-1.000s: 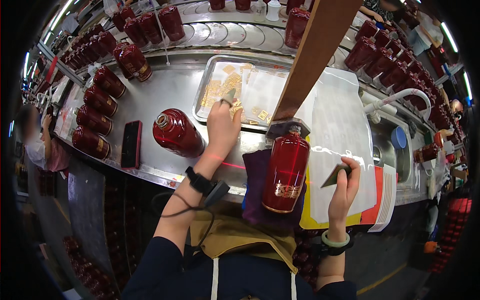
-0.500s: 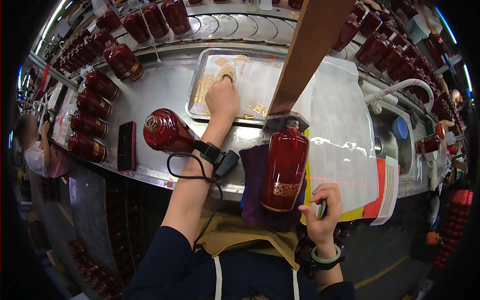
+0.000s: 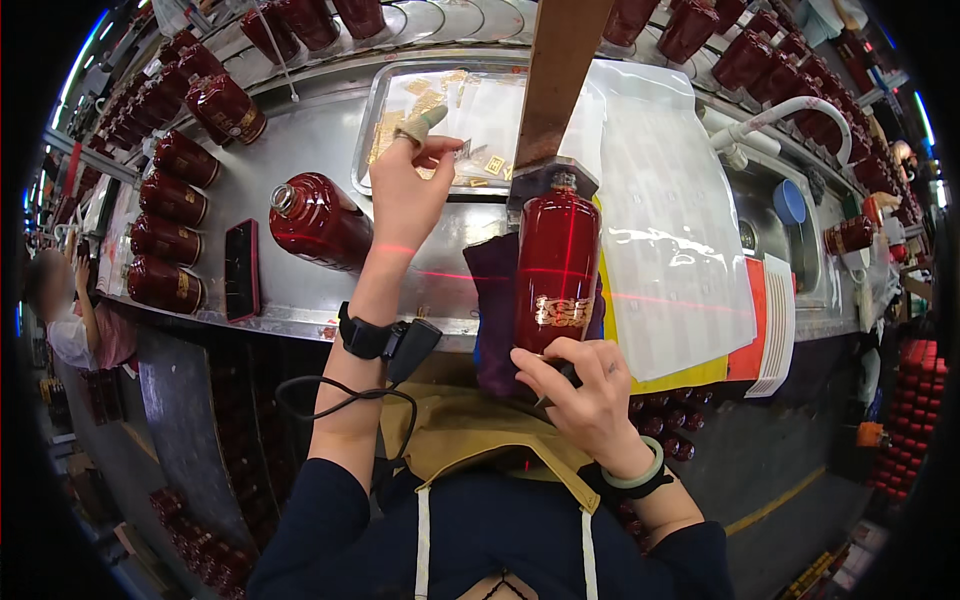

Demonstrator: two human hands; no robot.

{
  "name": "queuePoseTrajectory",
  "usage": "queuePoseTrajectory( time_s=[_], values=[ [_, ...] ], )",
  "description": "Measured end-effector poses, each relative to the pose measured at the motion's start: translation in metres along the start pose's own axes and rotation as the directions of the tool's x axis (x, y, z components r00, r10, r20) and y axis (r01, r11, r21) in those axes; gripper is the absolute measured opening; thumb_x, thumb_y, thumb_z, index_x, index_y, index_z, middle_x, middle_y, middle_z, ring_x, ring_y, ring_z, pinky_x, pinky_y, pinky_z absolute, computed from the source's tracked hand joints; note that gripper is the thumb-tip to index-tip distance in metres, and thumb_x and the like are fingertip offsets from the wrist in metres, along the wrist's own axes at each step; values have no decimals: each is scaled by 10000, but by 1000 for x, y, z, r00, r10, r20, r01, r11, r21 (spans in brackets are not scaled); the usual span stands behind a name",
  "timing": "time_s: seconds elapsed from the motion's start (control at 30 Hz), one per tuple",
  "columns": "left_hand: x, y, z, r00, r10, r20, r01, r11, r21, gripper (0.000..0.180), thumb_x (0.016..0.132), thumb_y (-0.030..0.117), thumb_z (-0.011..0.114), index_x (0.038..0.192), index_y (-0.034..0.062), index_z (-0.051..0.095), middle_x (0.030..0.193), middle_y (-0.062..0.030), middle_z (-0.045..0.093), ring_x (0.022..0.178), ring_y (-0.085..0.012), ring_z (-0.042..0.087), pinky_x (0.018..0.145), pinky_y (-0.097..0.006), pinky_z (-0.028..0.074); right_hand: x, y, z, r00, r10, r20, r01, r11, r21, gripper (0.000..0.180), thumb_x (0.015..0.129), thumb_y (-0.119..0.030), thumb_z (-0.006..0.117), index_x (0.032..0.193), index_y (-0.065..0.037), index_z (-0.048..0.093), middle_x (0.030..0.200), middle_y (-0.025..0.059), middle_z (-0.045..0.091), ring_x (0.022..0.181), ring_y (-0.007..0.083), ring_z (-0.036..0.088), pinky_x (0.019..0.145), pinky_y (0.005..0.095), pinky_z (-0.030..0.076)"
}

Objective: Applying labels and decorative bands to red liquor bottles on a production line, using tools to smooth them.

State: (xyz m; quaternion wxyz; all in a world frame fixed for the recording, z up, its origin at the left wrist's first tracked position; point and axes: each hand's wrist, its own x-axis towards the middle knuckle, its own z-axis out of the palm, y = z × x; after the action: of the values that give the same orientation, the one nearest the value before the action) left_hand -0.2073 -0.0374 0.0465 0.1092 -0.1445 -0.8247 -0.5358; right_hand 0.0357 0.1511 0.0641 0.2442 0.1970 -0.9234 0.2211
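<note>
My left hand (image 3: 412, 195), a pale finger cot on one fingertip, is over the near edge of a metal tray (image 3: 366, 140). Its thumb and finger pinch a small flat sticker (image 3: 463, 149). Gold stickers (image 3: 390, 132) lie on white sheets in the tray. A glossy dark red bottle (image 3: 558, 245) lies on a dark purple cloth (image 3: 492, 290), its neck against a wooden post (image 3: 558, 80), gold lettering near its base. At that base my right hand (image 3: 595, 395) is closed around a slim dark tool, mostly hidden by the fingers. Red laser lines cross the bottle.
Another red bottle (image 3: 318, 222) stands left of my left forearm, with a phone (image 3: 241, 270) beyond it. More red bottles (image 3: 165, 240) line the left edge. Right of the post are translucent sheets (image 3: 665, 230), then a sink with a blue bowl (image 3: 789, 201) and a white tap (image 3: 790, 118).
My left hand has drawn back from the stickers toward me, a sticker now between its fingertips. My right hand has moved left to the bottle's base. The whole view has shifted slightly.
</note>
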Motion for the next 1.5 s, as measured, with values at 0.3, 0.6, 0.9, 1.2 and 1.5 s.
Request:
queuePoseTrajectory(
  time_s=[0.3, 0.6, 0.9, 1.2, 1.5],
  values=[
    [22, -4, -3, 994, 110, -4, -109, 993, 51, 407, 957, -45, 641, 1364, -33, 640, 1066, -130, 791, 925, -178, 750, 861, -307, 577, -2, -4, 12, 992, 95, -84, -99, 994, -48, 512, 697, -5, 687, 1173, -163, 790, 1012, 28, 561, 782, 212, 535, 700, 365, 419],
    [16, -32, 21, 898, 91, 431, -282, 871, 402, 455, 894, -119, 514, 1327, -45, 632, 1068, -315, 658, 1003, -470, 635, 919, -494, 514, -8, -7, 12, 986, 141, -88, -144, 989, -32, 535, 656, 11, 690, 1157, -148, 790, 985, 21, 576, 788, 213, 535, 711, 363, 421],
    [4, -12, 9, 836, 197, 512, -473, 732, 490, 463, 755, -159, 578, 1189, -27, 667, 1052, -167, 715, 989, -402, 642, 877, -500, 504, 1, -7, 11, 998, 20, -53, -25, 994, -109, 448, 750, -155, 676, 1185, -149, 780, 1163, 10, 670, 889, 193, 549, 751, 350, 452],
    [-49, 47, 0, 935, 347, 69, -353, 925, 139, 250, 902, -71, 693, 1141, 2, 698, 1064, -152, 705, 995, -357, 680, 869, -437, 551, -26, 13, 28, 967, 46, -251, -44, 999, 11, 523, 688, 37, 756, 1201, -62, 782, 1235, 72, 664, 887, 245, 611, 770, 375, 540],
    [-92, 71, 16, 839, 542, 43, -541, 841, -34, 350, 829, -109, 744, 1149, 32, 751, 998, -96, 750, 917, -274, 715, 867, -386, 560, -44, 17, 12, 946, 291, -141, -257, 942, 215, 324, 854, -103, 835, 1165, -63, 756, 1180, 136, 583, 1010, 289, 610, 851, 383, 532]
  ],
)
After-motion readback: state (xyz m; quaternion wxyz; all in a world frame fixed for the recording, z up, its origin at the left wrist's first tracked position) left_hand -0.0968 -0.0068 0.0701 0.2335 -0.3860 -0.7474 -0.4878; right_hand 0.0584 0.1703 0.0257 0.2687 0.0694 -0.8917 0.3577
